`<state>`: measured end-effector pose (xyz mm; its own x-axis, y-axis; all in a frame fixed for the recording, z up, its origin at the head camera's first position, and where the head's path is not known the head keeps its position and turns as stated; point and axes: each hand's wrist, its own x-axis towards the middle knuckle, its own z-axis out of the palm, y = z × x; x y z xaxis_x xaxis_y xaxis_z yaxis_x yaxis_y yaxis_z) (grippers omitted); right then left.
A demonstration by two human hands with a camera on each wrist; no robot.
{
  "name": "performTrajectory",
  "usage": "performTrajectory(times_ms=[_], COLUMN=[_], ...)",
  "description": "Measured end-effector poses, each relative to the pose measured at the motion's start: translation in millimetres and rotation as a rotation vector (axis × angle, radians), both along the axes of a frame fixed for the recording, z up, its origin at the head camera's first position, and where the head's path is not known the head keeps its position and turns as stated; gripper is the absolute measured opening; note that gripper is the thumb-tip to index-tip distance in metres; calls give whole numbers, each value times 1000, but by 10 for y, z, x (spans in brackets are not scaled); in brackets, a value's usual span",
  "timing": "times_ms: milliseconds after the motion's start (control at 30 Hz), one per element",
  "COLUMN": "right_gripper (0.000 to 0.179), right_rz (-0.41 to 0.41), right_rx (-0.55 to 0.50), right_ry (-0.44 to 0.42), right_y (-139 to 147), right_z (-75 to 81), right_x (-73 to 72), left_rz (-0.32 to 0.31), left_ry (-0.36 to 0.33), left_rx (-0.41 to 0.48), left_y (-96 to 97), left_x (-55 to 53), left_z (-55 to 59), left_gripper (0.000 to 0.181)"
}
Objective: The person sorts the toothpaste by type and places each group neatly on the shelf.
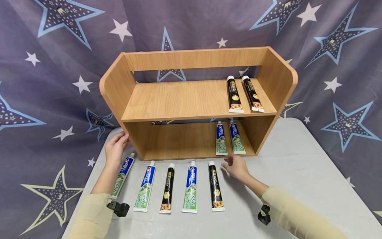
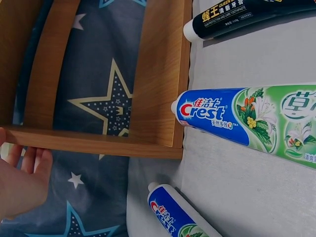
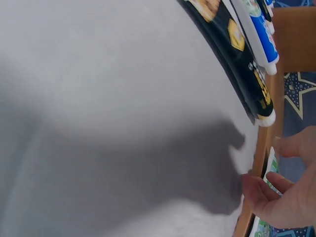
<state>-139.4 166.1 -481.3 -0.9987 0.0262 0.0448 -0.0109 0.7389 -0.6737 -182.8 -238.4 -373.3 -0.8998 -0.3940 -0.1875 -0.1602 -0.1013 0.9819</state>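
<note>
The fingers of our left hand (image 1: pixel 115 150) grip the brown wooden two-level shelf (image 1: pixel 176 101); our right hand (image 1: pixel 237 167), fingers loose and empty, is near a blue-green toothpaste tube (image 1: pixel 221 141) on its lower board. Brushing may turn this tube; pulling may shift the shelf.

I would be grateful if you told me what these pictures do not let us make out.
- Left wrist view: the rest of the left hand, cut off by the left edge.
- Left wrist view: the lower end of the leftmost Crest tube, cut off by the bottom edge.
- Right wrist view: parts of the lower-shelf Crest tubes, hidden by the right hand.
- Head view: fine print on the upper-shelf black tubes, too small to read.
</note>
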Motion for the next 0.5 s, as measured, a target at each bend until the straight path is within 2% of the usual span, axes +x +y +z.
performTrajectory(times_ms=[333,500], right_gripper=[29,27], right_rz=[39,57], right_rx=[-44,-50], right_ry=[13,-3], right_y=[-146,-224], right_z=[-47,-46], right_x=[250,345], left_rz=[-1,4], left_ry=[-7,27], left_rx=[-15,-8], left_y=[-7,0], left_x=[6,8], left_z=[-5,-15], left_gripper=[44,42])
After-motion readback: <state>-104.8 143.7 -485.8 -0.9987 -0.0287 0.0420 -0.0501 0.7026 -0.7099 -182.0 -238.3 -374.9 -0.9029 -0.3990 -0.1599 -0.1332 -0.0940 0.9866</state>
